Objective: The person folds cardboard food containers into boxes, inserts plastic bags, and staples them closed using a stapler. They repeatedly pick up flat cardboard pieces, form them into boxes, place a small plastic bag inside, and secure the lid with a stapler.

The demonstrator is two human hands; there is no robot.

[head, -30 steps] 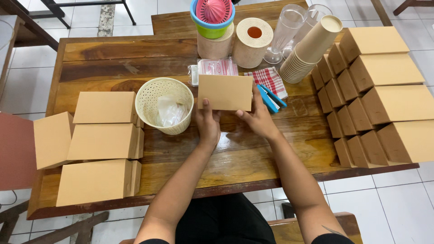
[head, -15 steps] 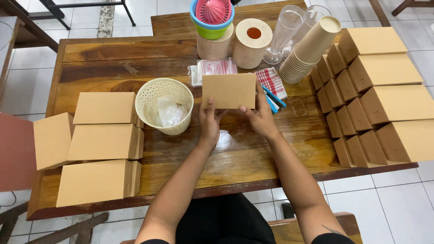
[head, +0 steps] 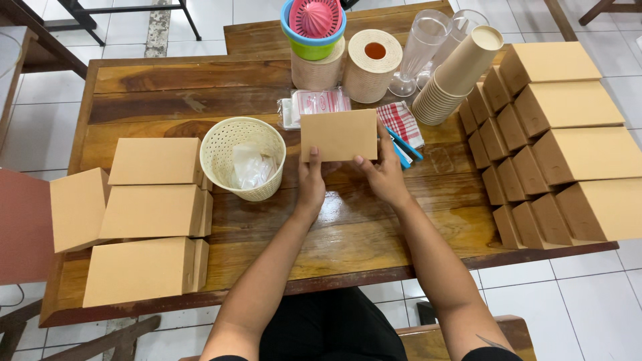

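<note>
1. Brown card box [head: 338, 135], flat, held above the desk [head: 348, 227] middle.
2. Left hand [head: 311, 179] grip clamped on its lower edge; right hand [head: 384, 172] grip clamped on its lower right corner.
3. Basket [head: 243, 158] just left; flat boxes [head: 150, 220] by left edge.

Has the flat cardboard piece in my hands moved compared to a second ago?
Yes. The cardboard piece has shifted slightly up the frame, toward the paper roll, and now covers more of the plastic packet.

Four closed boxes [head: 155, 160] left, two paper rolls [head: 372, 64].
</note>
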